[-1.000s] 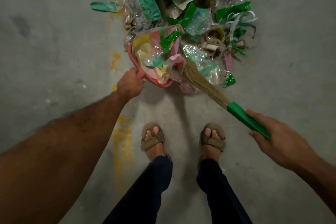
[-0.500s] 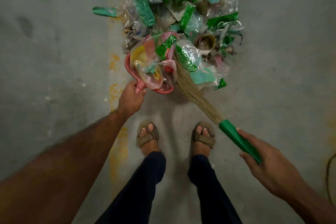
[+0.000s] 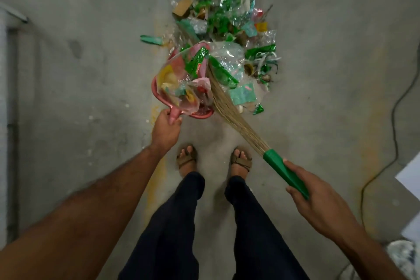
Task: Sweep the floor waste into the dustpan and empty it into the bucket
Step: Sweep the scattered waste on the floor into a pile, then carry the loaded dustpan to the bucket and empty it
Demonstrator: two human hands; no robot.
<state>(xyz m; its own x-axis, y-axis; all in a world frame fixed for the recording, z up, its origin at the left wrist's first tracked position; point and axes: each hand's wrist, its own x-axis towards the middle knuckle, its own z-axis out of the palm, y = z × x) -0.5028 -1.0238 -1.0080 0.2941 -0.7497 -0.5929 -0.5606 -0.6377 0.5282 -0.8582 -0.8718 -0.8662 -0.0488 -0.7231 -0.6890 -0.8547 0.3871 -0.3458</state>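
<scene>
A red dustpan [image 3: 202, 115] heaped with plastic wrappers and paper sits ahead of my feet. My left hand [image 3: 166, 128] grips its short pink handle. My right hand [image 3: 318, 198] holds the green handle of a straw broom [image 3: 229, 107], whose bristles lie against the right side of the loaded pan. Beyond and to the right lies a pile of floor waste [image 3: 229, 20]: green wrappers, clear plastic, cardboard scraps. No bucket shows in this view.
My two sandalled feet [image 3: 214, 161] stand just behind the pan on grey concrete. A loose green scrap [image 3: 151, 39] lies left of the pile. A thin cable [image 3: 395, 107] runs along the right. A white wall edge [image 3: 4, 88] is at far left, pale objects at bottom right.
The dustpan with its load has come nearer to my feet and away from the pile. The broom stays pressed against the pan's right side, and my view has pulled back.
</scene>
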